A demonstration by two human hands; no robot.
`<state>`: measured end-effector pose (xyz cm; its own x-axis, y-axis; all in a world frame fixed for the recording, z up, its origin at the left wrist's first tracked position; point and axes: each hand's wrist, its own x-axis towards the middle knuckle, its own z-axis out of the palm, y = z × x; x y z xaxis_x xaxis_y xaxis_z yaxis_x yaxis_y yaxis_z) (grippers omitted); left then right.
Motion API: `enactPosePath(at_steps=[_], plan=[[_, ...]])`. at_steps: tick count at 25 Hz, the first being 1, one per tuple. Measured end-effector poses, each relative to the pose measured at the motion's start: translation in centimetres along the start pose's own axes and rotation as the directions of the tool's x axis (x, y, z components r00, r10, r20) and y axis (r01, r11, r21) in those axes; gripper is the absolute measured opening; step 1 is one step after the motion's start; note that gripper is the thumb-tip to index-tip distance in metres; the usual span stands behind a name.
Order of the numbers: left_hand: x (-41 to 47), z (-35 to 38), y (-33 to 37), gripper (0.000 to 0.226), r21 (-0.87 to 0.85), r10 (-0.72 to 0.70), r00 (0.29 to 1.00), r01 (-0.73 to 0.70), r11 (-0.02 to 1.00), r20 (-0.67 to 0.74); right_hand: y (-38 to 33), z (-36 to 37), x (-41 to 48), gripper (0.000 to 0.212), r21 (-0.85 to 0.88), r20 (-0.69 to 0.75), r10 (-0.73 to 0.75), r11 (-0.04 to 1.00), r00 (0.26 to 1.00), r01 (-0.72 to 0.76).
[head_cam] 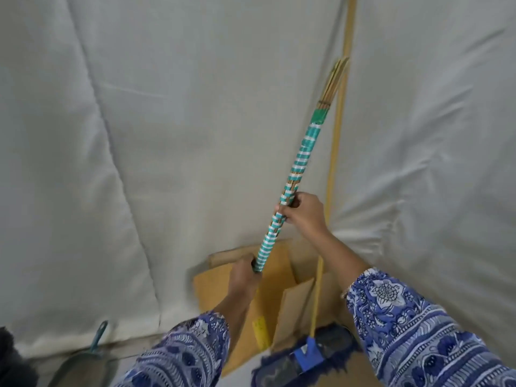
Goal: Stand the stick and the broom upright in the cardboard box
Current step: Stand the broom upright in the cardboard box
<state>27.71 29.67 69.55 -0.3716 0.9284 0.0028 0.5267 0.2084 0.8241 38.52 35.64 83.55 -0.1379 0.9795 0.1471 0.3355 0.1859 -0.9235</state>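
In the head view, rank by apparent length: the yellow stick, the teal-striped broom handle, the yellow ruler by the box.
1. Yellow stick, longest, running past the top edge.
2. Teal-striped broom handle, held by both hands.
3. Yellow ruler, clearly shortest.

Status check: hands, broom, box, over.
Both hands shut on broom: left hand low, right hand mid-handle. Broom tilted above cardboard box, not in. Yellow stick already standing in box. Mop head at box front.

White draped cloth [167, 135] behind; dark dustpan [83, 364] with teal handle at lower left.
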Motion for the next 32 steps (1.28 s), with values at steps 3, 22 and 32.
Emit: enactPosePath(at_steps=[3,22,32], plan=[[-0.9,7.3,5.5,0.019,-0.009,0.041,0.996,-0.04,0.999,0.085,2.9,-8.2,0.0,0.02,-0.074,-0.04,-0.024,0.997,0.999,0.021],[10.7,50.8,13.2,0.017,-0.059,-0.195,0.924,0.226,0.972,0.328,34.8,-33.6,19.7,0.022,-0.101,0.126,0.222,0.972,0.967,-0.21],[17.4,68.6,2.8,0.018,0.015,-0.512,0.833,0.52,0.854,0.211,57.9,-31.0,28.8,0.021,-0.171,0.392,0.287,0.956,0.874,-0.238]])
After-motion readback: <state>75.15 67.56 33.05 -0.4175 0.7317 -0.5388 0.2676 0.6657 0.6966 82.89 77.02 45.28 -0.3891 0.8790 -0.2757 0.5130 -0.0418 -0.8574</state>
